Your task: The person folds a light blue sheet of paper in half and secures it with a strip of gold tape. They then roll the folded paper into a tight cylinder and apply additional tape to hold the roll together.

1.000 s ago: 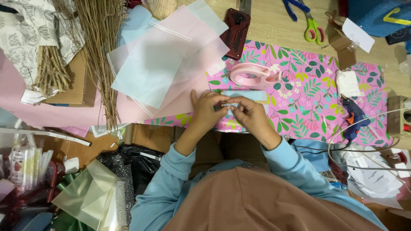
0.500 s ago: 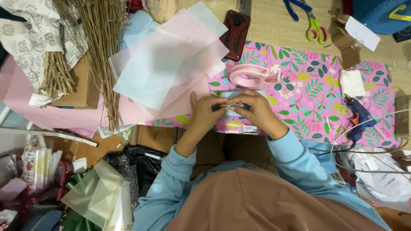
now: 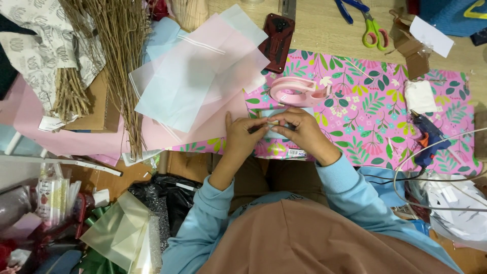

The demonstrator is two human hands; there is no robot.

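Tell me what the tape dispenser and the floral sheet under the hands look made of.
Tape dispenser: probably moulded plastic, smooth pink with a slight sheen. Floral sheet: likely printed wrapping paper, thin and flat, with a creased edge; it could be coated.

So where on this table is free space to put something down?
Bare wood lies between the dark phone case and the green scissors. The floral paper is open between the tape dispenser and the white pad. The left side is crowded.

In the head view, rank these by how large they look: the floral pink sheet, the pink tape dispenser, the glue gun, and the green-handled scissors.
1. Floral pink sheet, by far the largest.
2. Pink tape dispenser.
3. Glue gun and green-handled scissors: too alike to rank, and the scissors run off the top edge.
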